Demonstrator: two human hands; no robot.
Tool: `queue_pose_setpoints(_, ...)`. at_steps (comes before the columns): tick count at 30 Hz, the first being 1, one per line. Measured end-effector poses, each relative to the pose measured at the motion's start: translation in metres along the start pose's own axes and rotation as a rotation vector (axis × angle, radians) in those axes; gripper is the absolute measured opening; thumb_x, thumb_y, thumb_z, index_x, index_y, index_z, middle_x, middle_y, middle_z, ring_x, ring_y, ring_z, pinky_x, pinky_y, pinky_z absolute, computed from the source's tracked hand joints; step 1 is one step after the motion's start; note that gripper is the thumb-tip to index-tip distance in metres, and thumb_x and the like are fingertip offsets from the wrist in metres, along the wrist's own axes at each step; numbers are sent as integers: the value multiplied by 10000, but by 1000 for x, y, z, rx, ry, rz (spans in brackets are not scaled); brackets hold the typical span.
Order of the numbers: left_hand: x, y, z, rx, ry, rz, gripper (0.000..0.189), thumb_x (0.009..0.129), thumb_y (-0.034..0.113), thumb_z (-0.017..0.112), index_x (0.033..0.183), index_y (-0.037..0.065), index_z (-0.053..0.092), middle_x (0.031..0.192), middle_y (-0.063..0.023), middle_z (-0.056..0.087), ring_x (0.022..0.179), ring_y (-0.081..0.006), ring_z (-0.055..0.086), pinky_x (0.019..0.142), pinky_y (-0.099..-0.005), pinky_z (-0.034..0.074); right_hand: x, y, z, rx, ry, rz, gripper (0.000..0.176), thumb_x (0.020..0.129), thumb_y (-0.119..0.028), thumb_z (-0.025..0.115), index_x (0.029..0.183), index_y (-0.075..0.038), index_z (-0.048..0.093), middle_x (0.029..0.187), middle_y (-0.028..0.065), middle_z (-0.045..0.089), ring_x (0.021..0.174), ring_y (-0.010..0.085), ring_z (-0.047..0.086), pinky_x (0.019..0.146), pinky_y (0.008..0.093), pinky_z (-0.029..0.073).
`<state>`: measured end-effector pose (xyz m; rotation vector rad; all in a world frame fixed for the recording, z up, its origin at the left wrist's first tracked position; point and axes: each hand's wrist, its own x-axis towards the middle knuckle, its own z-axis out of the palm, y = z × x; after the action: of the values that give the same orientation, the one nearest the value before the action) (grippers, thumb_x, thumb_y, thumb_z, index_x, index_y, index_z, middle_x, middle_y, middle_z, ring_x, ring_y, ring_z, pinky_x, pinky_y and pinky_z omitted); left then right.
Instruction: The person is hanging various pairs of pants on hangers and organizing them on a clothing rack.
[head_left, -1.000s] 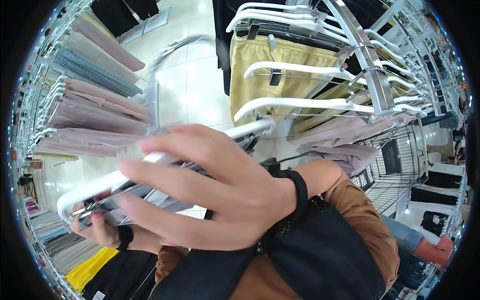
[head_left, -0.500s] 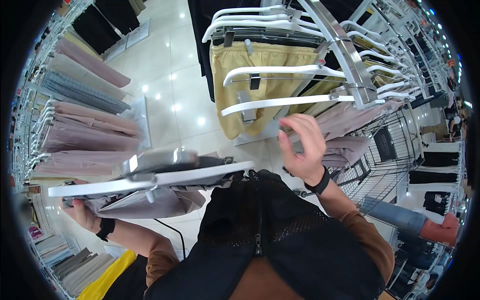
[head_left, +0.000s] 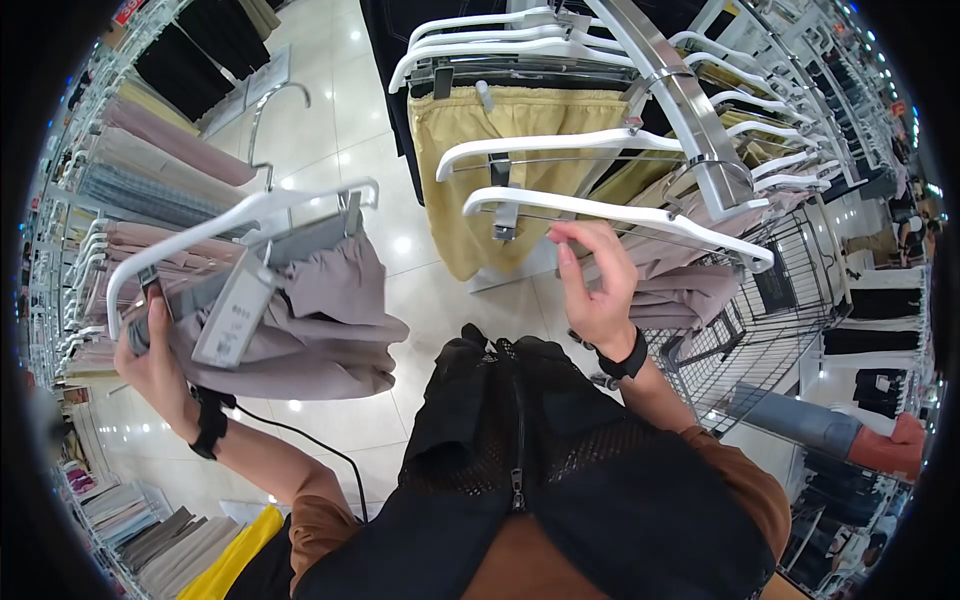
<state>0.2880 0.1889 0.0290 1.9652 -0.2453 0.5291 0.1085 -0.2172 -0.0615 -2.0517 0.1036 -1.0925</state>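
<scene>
On the left, my left hand (head_left: 155, 365) grips one end of a white clip hanger (head_left: 215, 225), its fingers closed around the clip and the waistband. Mauve trousers (head_left: 335, 310) hang folded from it, with a white price tag (head_left: 235, 312) in front. The hanger's metal hook (head_left: 258, 115) points up and away from me. My right hand (head_left: 600, 285) is half curled, thumb and fingers apart, its fingertips right under the front white hanger (head_left: 600, 208) on the rack. A metal clip (head_left: 504, 222) shows on that hanger, left of my fingers.
A chrome rack arm (head_left: 690, 115) carries several white hangers, with yellow trousers (head_left: 455, 170) below them. To the right stands a wire shopping cart (head_left: 735, 340). More trousers (head_left: 185, 265) hang along the left wall. A cable (head_left: 310, 437) loops by my left forearm.
The trousers on the hanger in my left hand have swung to face me, and the hook now shows. The front rack hanger has tilted, its right end lower. My right hand shifted slightly left.
</scene>
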Motion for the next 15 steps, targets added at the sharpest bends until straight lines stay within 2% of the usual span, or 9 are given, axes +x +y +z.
queue_pose_setpoints(1, 7, 0, 4, 2, 2, -1, 256, 855, 146, 691, 982, -75, 669, 939, -93, 681, 858, -118, 599, 819, -243, 445, -2, 0, -1, -1, -37, -33, 220, 796, 49, 596, 1014, 33, 616, 894, 136, 646, 805, 258, 619, 745, 316, 482)
queue_pose_setpoints(3, 23, -2, 14, 6, -85, 140, 228, 862, 118, 675, 992, -69, 672, 935, -88, 679, 856, -114, 595, 803, -240, 449, -4, 2, -1, 3, -77, -68, 209, 797, 59, 585, 1001, 33, 620, 880, 137, 646, 784, 257, 617, 725, 312, 480)
queue_pose_setpoints(7, 56, -3, 40, 10, -199, 152, 224, 877, 115, 650, 1003, -70, 660, 970, -100, 665, 876, -130, 597, 856, -266, 450, -15, 7, -6, 77, -107, -29, 164, 775, 88, 570, 913, 35, 642, 816, 136, 645, 725, 254, 613, 672, 312, 479)
queue_pose_setpoints(10, 69, 3, 78, -170, -325, 226, 186, 843, 78, 679, 964, -64, 681, 925, -77, 679, 828, -101, 584, 776, -227, 447, -19, 6, -10, 86, -158, -14, 147, 761, 96, 570, 870, 38, 649, 789, 132, 647, 699, 249, 617, 652, 311, 482)
queue_pose_setpoints(13, 71, 16, 119, -109, -419, 283, 181, 835, 82, 692, 944, -62, 685, 911, -68, 679, 804, -87, 570, 755, -216, 437, -22, 4, -15, 95, -161, 14, 141, 758, 92, 574, 862, 36, 652, 768, 123, 650, 687, 243, 628, 642, 303, 487)
queue_pose_setpoints(15, 70, 18, 145, -187, -451, 262, 183, 824, 87, 710, 921, -66, 689, 881, -59, 679, 780, -79, 561, 735, -214, 435, -25, 5, -17, 77, -132, 19, 142, 760, 88, 574, 867, 35, 652, 759, 119, 652, 682, 240, 635, 638, 297, 490)
